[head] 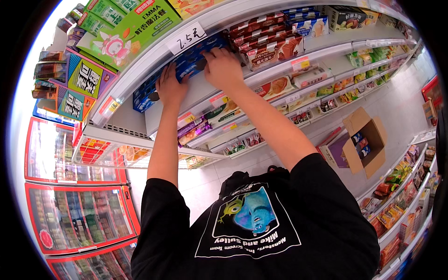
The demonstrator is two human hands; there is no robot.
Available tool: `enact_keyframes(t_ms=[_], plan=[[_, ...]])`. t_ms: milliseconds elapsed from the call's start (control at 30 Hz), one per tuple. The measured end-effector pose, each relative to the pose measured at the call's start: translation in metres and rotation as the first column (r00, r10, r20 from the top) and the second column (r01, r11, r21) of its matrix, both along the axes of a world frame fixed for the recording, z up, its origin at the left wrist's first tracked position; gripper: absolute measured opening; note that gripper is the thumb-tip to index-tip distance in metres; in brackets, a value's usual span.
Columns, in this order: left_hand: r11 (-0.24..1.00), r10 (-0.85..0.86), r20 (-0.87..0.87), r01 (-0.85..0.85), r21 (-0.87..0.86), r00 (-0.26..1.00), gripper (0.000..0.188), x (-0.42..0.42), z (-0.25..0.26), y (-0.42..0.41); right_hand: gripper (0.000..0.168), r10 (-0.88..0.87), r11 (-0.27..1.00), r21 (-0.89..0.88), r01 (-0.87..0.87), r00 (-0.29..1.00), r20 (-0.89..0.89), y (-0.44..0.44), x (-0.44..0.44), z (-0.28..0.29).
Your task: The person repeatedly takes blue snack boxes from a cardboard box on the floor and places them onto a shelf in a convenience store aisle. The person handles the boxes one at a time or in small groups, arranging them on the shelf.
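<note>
A row of blue snack packs (142, 95) stands on the upper shelf before me, partly under a shelf edge with a handwritten price card (186, 37). My left hand (171, 85) rests against the front of these packs, its thumb held away from the fingers. Farther right along the row, my right hand (222, 68) touches the packs with bent fingers. Its fingertips are partly hidden, so I cannot tell whether it grips one. Brown wafer biscuit packs (274, 52) are stacked just right of that hand, with blue-and-white wafer packs (309, 27) beyond them.
Green snack boxes (140, 24) fill the shelf above. Lower shelves hold bagged snacks (274, 87). An opened cardboard carton (374, 143) with blue packs inside stands on the floor at right. Red-framed glass-door coolers (82, 217) line the left; another snack shelf (395, 210) is behind right.
</note>
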State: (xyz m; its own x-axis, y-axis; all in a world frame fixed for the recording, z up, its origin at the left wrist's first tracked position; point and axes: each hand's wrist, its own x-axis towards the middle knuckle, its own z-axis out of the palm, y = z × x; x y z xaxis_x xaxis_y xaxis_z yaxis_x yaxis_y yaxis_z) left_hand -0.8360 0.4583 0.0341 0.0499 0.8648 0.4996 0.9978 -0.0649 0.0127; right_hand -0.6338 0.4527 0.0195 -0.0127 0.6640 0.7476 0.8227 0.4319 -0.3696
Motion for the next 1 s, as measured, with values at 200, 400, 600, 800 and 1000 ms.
enact_keyframes(t_ms=[200,400,600,800,1000], plan=[[0.991,-0.081,0.007,0.08,0.103,0.997,0.065,-0.003,-0.005,0.001,0.04,0.029,0.997,-0.065,-0.029,1.0,0.001,0.004,0.0,0.001],[0.988,-0.036,-0.104,0.051,0.149,0.994,0.065,-0.012,-0.001,-0.015,0.037,0.094,0.992,-0.078,-0.095,0.995,-0.019,-0.001,-0.005,0.004],[0.92,-0.315,0.153,0.262,0.29,0.937,0.046,0.011,-0.002,-0.092,0.022,0.184,0.983,0.011,-0.184,0.982,-0.041,0.006,0.002,-0.004],[0.978,-0.12,0.382,0.044,0.202,0.916,0.028,0.017,-0.1,-0.25,0.011,0.458,0.843,0.365,-0.395,0.884,-0.1,-0.027,0.02,0.005],[0.591,0.486,0.155,-0.192,-0.784,0.86,0.047,-0.086,-0.384,-0.543,0.008,0.594,0.718,-0.227,-0.658,0.749,-0.294,-0.179,0.051,-0.127]])
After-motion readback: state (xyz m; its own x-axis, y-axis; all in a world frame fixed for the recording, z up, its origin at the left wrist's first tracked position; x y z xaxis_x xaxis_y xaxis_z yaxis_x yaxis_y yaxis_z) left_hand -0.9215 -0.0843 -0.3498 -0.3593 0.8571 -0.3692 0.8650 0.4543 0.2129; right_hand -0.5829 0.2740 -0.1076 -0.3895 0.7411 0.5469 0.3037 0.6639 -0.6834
